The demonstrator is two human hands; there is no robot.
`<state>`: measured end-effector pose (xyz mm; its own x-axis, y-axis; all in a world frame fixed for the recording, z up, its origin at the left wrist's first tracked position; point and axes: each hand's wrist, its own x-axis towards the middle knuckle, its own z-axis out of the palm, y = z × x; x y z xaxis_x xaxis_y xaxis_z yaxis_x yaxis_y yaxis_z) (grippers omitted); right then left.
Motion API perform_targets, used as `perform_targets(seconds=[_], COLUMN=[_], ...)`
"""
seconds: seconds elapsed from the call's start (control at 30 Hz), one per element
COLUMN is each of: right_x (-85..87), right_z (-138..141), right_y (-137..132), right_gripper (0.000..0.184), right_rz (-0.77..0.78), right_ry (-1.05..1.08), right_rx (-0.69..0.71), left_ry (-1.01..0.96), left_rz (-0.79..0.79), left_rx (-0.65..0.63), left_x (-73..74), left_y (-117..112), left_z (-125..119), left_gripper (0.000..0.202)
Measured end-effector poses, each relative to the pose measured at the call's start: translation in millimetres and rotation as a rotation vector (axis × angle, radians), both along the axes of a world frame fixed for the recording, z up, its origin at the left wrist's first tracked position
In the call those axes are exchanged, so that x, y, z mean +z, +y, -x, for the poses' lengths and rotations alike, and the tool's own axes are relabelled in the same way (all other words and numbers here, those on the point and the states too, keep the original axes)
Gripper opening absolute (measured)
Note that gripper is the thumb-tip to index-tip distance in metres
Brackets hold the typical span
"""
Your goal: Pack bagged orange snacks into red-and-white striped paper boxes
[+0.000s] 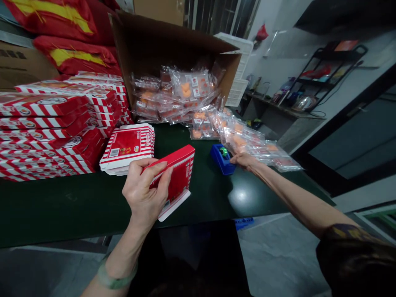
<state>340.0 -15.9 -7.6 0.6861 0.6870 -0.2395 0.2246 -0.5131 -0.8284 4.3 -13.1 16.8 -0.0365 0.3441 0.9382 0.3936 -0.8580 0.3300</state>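
Note:
My left hand (148, 189) pinches a red and white striped carton (177, 173) between thumb and fingers. The carton is raised above the front of the green table, standing on edge, with a white flap sticking out at its lower end. My right hand (243, 160) is at the front end of a blue tape dispenser (222, 160) that has a green roll core. Its fingers are pressed together there; whatever is between them is too small to make out. Left of the carton lies a pile of flat striped cartons (128, 146).
Folded striped boxes (43, 136) are stacked high at the left. An open cardboard box (173, 45) on its side holds clear packets with orange pieces (188, 86). More packets (247, 138) spread rightward over the green table (77, 206). Red bags (77, 53) stand behind.

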Motion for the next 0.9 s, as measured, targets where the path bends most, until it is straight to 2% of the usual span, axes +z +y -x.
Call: perform_targets(seconds=[0.07, 0.13, 0.2, 0.3, 0.4, 0.47, 0.57, 0.67, 0.73, 0.8, 0.9], right_x=[-0.4, -0.1, 0.5, -2.0, -16.3, -31.7, -52.6, -60.0, -55.8, -44.3, -12.6], right_z=[1, 3, 7, 17, 31, 39, 43, 38, 39, 52, 94], right_y=[6, 10, 10, -1, -21, -32, -39, -36, -35, -39, -53], right_gripper=[0.034, 0.035, 0.035, 0.035, 0.035, 0.035, 0.035, 0.035, 0.035, 0.03, 0.015], right_rz=[0.093, 0.115, 0.066, -0.095, -0.244, -0.278, -0.238, -0.168, -0.134, -0.134, -0.212], right_ry=[0.14, 0.253, 0.329, 0.39, 0.415, 0.428, 0.439, 0.432, 0.418, 0.398, 0.389], right_rx=[-0.073, -0.136, -0.17, -0.185, -0.194, -0.207, -0.22, -0.195, -0.147, -0.073, 0.105], left_ry=[0.005, 0.006, 0.003, 0.001, 0.003, 0.005, 0.006, 0.003, 0.0, -0.006, -0.01], left_rz=[-0.017, -0.019, -0.014, -0.024, -0.039, -0.042, -0.034, -0.015, -0.002, 0.015, 0.038], left_rx=[0.001, -0.005, -0.009, -0.006, -0.007, -0.011, -0.013, -0.024, -0.026, -0.024, -0.043], left_x=[-0.2, -0.1, -0.1, -0.3, -1.0, -1.5, -2.2, -2.1, -1.6, -1.2, -1.4], left_y=[-3, -4, -3, -1, 0, -1, -2, -3, -3, -4, -5], left_z=[-1, -1, -1, -1, 0, 0, 0, -1, -1, -2, -2], left_gripper=[0.022, 0.021, 0.02, 0.021, 0.022, 0.022, 0.023, 0.023, 0.02, 0.016, 0.012])
